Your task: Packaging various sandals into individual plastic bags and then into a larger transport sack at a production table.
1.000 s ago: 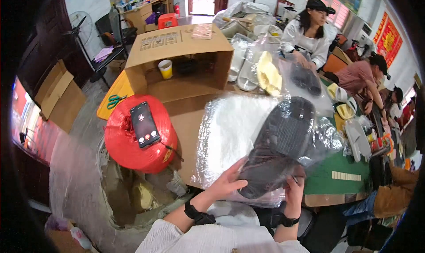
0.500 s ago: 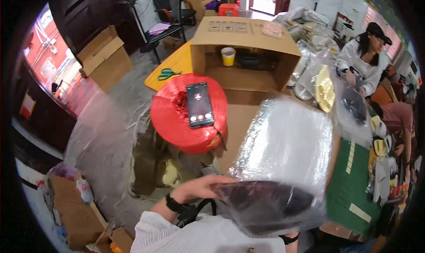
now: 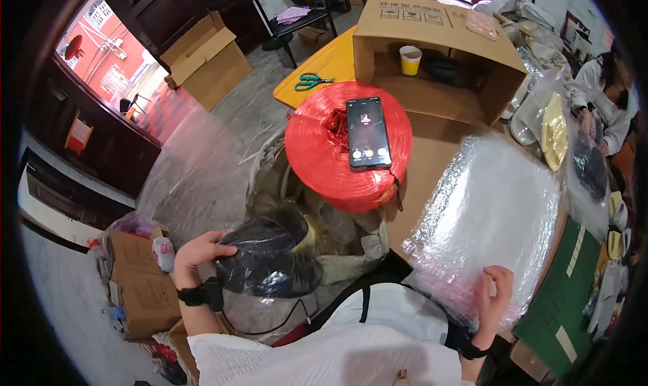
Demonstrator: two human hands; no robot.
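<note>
My left hand (image 3: 201, 249) pinches the edge of a clear plastic bag that holds a pair of black slippers (image 3: 273, 254). The bagged pair is held over an open sack (image 3: 268, 166), which has other bagged items in it. My right hand (image 3: 496, 293) hovers at the near edge of a stack of clear plastic bags (image 3: 496, 197), its fingers loosely bent and nothing visible in them. Beyond the slippers stands a large roll of red plastic twine (image 3: 314, 139) with a black phone (image 3: 368, 133) lying on top.
An open cardboard box (image 3: 439, 45) with a yellow-and-white paper cup (image 3: 410, 60) stands at the back. Green scissors (image 3: 312, 82) lie on a yellow tabletop (image 3: 287, 92). A green board (image 3: 567, 298) is at the right; a co-worker (image 3: 611, 102) sits beyond. Another cardboard box (image 3: 209, 62) is on the floor.
My left hand has carried the bagged slippers from in front of me leftward, over the sack. My right hand has come into view by the bag stack. The whole view has shifted left and down.
</note>
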